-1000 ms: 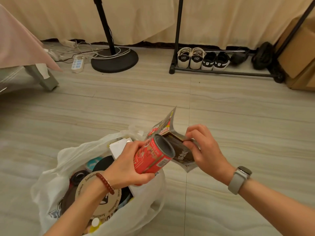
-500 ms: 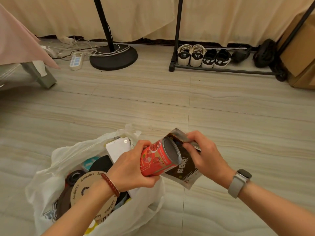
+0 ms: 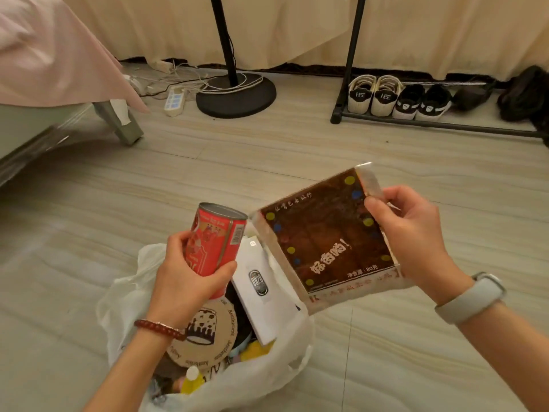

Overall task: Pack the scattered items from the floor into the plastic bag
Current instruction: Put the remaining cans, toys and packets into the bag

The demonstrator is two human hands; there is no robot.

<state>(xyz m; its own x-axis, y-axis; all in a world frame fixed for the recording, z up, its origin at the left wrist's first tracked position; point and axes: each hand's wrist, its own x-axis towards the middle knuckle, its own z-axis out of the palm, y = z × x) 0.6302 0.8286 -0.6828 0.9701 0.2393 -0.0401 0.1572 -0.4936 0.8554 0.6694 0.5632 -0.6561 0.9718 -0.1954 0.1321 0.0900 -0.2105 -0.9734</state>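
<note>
Left hand (image 3: 184,281): lower centre of the frame, fingers and thumb wrapped round the red can (image 3: 215,239), gripping its lower half.
Can axis: near upright, top tilted slightly toward the upper right; its base hangs directly above the bag mouth.
Right hand (image 3: 416,236): centre right, thumb and fingers pinching the right edge of the snack packet (image 3: 323,236).
Packet lie: flat face toward the camera, long axis sloping from upper right to lower left; its lower left corner overlaps the bag rim.
Plastic bag (image 3: 267,373): bottom centre on the floor (image 3: 89,233), mouth open upward, below both hands.
Nearer hand: the left, judged to need only a short lowering.
Materials: can rigid, smooth, printed, with a metal rim; packet thin, glossy, crinkled film; bag soft, translucent white.
Contents: white box (image 3: 261,292), round printed card (image 3: 208,331), yellow items.
</note>
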